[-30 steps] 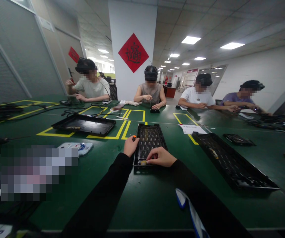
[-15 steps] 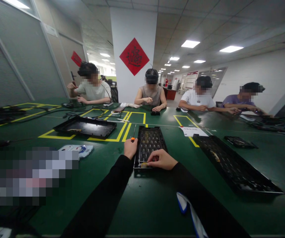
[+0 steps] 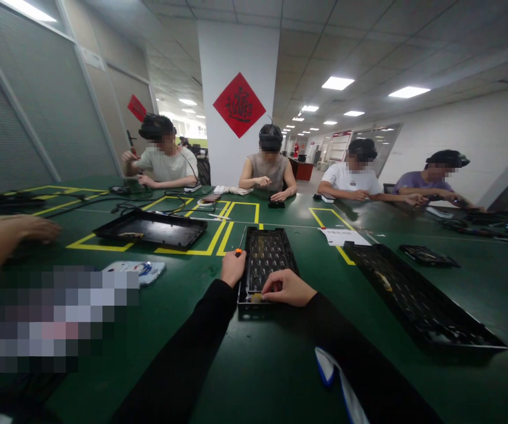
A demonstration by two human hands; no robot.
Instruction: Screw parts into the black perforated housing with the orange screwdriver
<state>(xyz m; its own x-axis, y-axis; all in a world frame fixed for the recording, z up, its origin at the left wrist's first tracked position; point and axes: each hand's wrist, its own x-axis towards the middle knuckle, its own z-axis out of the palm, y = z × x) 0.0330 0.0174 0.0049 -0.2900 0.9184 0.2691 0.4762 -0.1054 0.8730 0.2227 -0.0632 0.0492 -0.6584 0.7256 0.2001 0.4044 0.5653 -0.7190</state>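
Observation:
A black keyboard frame (image 3: 266,253) lies lengthwise on the green table in front of me. My left hand (image 3: 231,268) is closed round an orange-tipped screwdriver (image 3: 238,252) at the frame's left edge. At the frame's near end my right hand (image 3: 286,287) rests with its fingers pinched on a small yellowish part (image 3: 257,297). Both my sleeves are black.
A longer black keyboard frame (image 3: 413,291) lies to the right, a black tray (image 3: 150,227) in a yellow-taped box to the left. A white packet (image 3: 137,270) lies near left. Another person's hand (image 3: 6,234) reaches in at far left. Several people sit across the table.
A person's hand has come into view at the far left. The screwdriver in my left hand has tilted down. My right hand stays at the frame's near end.

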